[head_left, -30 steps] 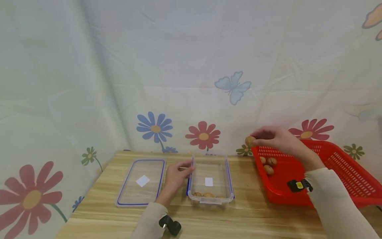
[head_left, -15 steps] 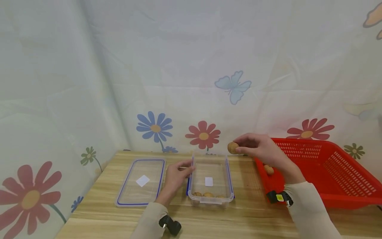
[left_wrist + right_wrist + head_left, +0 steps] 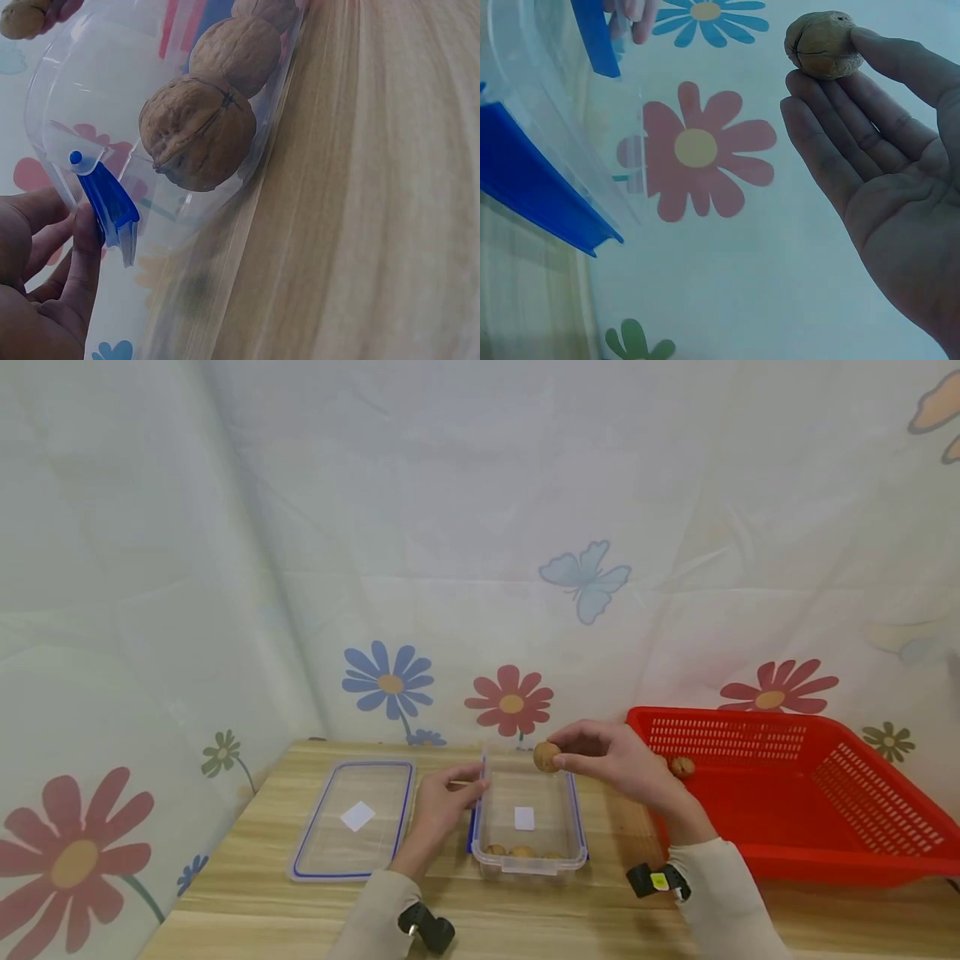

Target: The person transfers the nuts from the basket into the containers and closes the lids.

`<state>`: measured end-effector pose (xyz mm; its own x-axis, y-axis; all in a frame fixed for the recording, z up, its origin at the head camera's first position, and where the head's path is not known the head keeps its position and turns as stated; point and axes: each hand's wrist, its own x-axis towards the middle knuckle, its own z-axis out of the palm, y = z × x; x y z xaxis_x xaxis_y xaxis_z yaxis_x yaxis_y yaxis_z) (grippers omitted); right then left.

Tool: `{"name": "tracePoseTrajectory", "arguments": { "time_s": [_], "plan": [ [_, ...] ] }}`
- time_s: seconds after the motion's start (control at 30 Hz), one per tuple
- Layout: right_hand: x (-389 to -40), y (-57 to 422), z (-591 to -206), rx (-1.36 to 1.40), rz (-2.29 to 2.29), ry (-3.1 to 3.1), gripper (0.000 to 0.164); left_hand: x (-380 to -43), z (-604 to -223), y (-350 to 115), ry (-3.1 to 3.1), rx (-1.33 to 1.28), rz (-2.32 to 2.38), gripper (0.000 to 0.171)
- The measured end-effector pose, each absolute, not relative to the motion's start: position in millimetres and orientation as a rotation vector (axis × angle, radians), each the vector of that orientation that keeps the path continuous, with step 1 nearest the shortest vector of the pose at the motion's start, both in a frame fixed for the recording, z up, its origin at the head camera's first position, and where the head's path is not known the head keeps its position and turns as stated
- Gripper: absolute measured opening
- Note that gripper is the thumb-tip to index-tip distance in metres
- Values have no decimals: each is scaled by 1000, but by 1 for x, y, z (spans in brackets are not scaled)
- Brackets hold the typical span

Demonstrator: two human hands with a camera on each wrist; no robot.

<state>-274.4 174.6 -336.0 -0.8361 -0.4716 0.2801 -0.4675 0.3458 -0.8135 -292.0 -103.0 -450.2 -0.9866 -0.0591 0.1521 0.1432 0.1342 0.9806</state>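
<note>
A walnut (image 3: 547, 757) is pinched between the thumb and fingertips of my right hand (image 3: 618, 767), above the far right part of a clear plastic container (image 3: 529, 864). In the right wrist view the pinched walnut (image 3: 823, 45) has a dark seam line and is apart from the container. My left hand (image 3: 441, 806) grips the container's left wall, thumb and fingers at the rim. Several walnuts (image 3: 199, 131) lie along the container's near end in the left wrist view. The container's blue latch (image 3: 111, 199) hangs down beside the left fingers.
The container's blue-edged clear lid (image 3: 352, 847) lies flat on the wooden table (image 3: 247, 910) to the left. A red plastic basket (image 3: 795, 860) stands at the right, with walnuts (image 3: 682, 767) near its left side. A flowered cloth (image 3: 420, 527) hangs behind the table.
My right hand has moved left and down with the walnut, from the basket's left edge to above the container. The left hand and the container have stayed in place.
</note>
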Motion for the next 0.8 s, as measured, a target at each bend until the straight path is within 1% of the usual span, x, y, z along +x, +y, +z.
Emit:
{"name": "tracePoseTrajectory", "arguments": {
  "time_s": [0.5, 0.8],
  "plan": [
    [-286, 148, -372, -947, -1522, 2448, 27, -294, -452, -103, -2237, -90, -1953, 28],
    [-291, 138, -392, -960, -1433, 2494, 24, -295, -452, -102, -2231, -103, -1954, 28]
  ]
}}
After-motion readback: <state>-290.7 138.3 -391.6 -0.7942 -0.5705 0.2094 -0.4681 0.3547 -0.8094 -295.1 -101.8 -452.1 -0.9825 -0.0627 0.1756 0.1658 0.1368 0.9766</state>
